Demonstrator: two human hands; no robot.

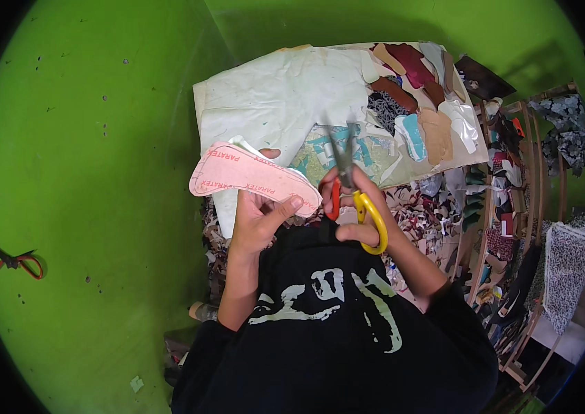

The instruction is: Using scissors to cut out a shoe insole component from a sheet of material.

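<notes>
My left hand [263, 217] grips a pink insole-shaped piece [251, 174] by its near right end, thumb on top and fingers underneath. Red print and a drawn outline run over its face, and white layers show behind its upper edge. To the right, my right hand [356, 207] holds scissors [369, 219] with one red and one yellow handle. Their blades point away from me, look parted and are blurred at the tips. A small gap lies between the scissors and the pink piece.
Ahead is a worktable with a large white sheet [265, 90] and cut insole shapes, among them a tan one [434, 135]. Scraps [420, 221] heap below it. A wooden rack [489, 228] full of pieces stands right. Another pair of scissors [13, 262] hangs on the green wall [99, 186].
</notes>
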